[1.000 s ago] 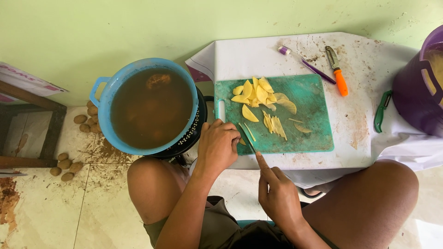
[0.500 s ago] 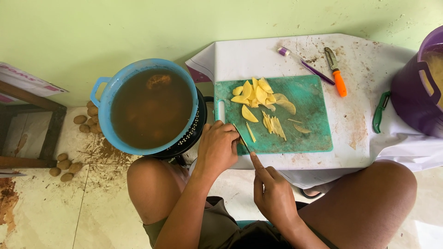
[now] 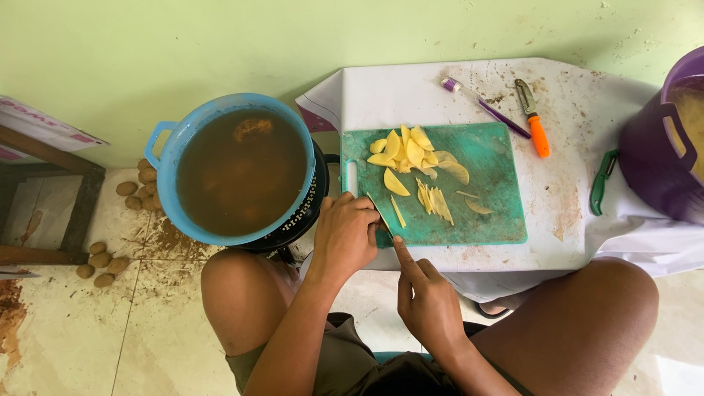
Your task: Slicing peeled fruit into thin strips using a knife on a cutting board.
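My left hand point(image 3: 350, 233) is curled tight over something at the seven o'clock corner of the green cutting board point(image 3: 493, 158); what it holds is hidden. My right hand point(image 3: 427, 302) grips a knife point(image 3: 381, 213), forefinger along the spine, the blade angling toward eleven o'clock against the left fingers. I judge a slip could nick those fingertips, since they sit so close. Potato slices point(image 3: 411, 152) lie at twelve o'clock, and a blue basin point(image 3: 163, 154) of brown water at nine
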